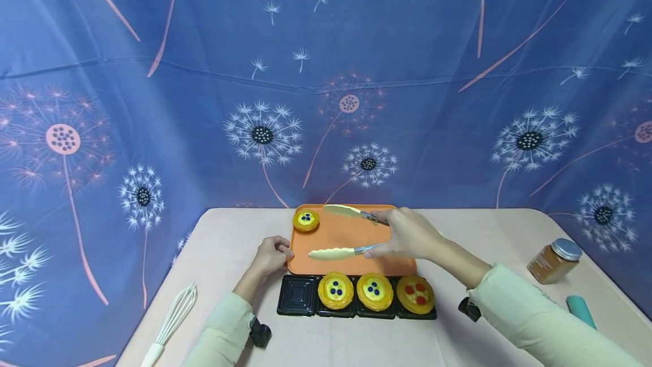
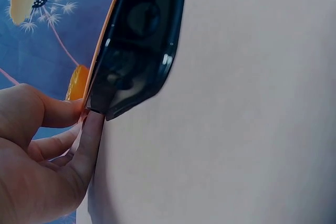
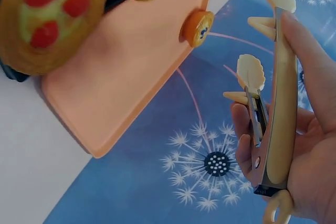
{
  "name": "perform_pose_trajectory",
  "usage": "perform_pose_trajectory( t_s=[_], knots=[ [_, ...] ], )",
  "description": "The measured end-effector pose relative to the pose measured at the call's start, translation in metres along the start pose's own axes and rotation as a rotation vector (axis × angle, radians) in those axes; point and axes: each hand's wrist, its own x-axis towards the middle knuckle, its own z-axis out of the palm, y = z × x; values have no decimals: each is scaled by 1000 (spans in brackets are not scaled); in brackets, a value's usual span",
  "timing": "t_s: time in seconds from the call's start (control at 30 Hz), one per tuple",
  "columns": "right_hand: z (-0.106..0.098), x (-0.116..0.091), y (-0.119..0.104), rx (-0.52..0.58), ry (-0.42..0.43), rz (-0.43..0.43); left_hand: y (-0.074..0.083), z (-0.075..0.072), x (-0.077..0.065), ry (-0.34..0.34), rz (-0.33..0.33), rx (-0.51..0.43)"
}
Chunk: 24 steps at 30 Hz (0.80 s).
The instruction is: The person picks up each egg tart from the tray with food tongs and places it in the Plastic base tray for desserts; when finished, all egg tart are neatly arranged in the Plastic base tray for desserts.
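Note:
My right hand holds a pair of tongs with cream tips, its arms spread apart over the orange tray. Nothing sits between the tips. At the tray's left edge my left hand pinches the rim between thumb and fingers; in the left wrist view one finger touches the corner of the black container. One egg tart with blue berries lies in the tray's far left corner. In the container are two blue-berry tarts and, at the right end, a tart with red pieces.
The container's leftmost compartment shows its ridged black bottom. A whisk lies at the left. On the right stand a jar with a silver lid and a teal object. A blue patterned cloth hangs behind the table.

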Motion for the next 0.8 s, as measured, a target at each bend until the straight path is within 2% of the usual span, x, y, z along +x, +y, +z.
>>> perform_pose_trajectory(
  t_s=[0.37, 0.63, 0.8],
  knots=[
    [22, 46, 8, 19, -54, 98, 0, -1, 2, 8, -4, 11],
    [52, 63, 20, 20, -86, 145, -2, 0, 2, 13, -3, 28],
    [63, 72, 25, 49, -95, 177, -3, 0, 3, 15, 7, 21]
  ],
)
